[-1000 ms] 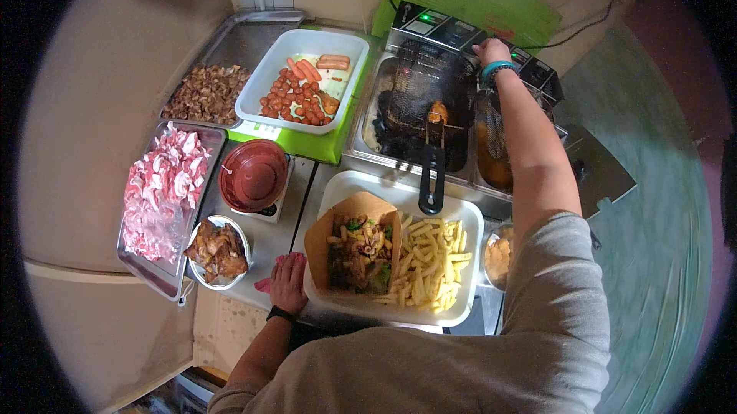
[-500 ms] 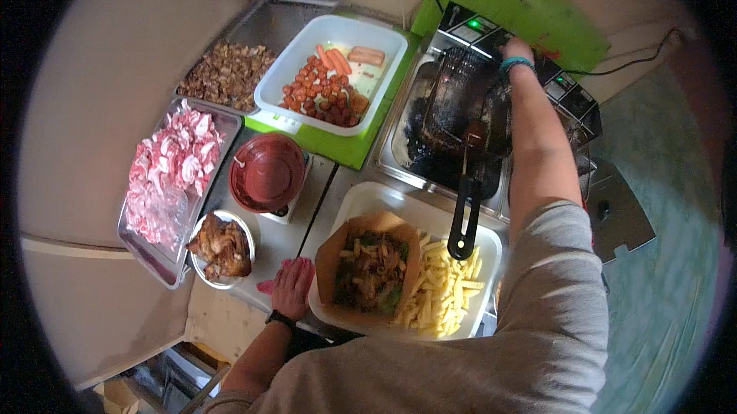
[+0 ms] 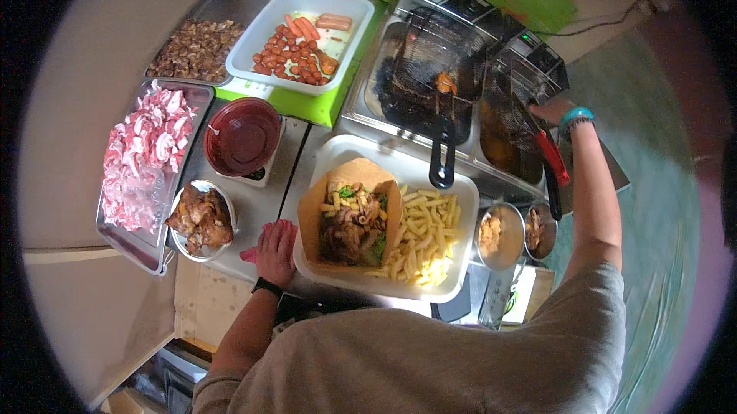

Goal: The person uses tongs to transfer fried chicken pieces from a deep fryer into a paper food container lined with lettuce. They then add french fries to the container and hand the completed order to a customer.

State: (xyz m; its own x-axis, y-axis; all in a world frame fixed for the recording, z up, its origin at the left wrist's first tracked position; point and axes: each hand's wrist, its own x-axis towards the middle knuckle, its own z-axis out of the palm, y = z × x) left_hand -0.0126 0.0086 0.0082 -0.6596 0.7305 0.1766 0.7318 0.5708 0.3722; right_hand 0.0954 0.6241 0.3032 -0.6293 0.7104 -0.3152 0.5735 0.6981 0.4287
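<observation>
My left hand [image 3: 274, 262] lies flat on a crumpled pink cloth [image 3: 249, 254] at the counter's front edge, fingers stretched out. At the right end of the fryer [image 3: 361, 111] is my right hand [image 3: 551, 112], its fingers reaching left, partly apart and grasping nothing that I can see. Just beside it rests a red-and-black handled tool [image 3: 553, 157], slanting over the fryer's right well. A wire frying basket [image 3: 430, 69] with a black handle [image 3: 442, 155] sits over the left well, holding a browned piece of food [image 3: 445, 82].
A white tub [image 3: 326, 155] holds fries [image 3: 422, 237] and a brown paper box [image 3: 309, 211] of meat and greens. Further left are a dark red bowl [image 3: 242, 138], cooked meat [image 3: 201, 218], a tray of raw meat [image 3: 146, 149] and a sausage tub [image 3: 242, 57]. Metal bowls [image 3: 499, 236] stand right.
My right hand has left the fryer's control panel and come down to its right side. The view has shifted, bringing the metal bowls into sight. My left hand stays on the cloth.
</observation>
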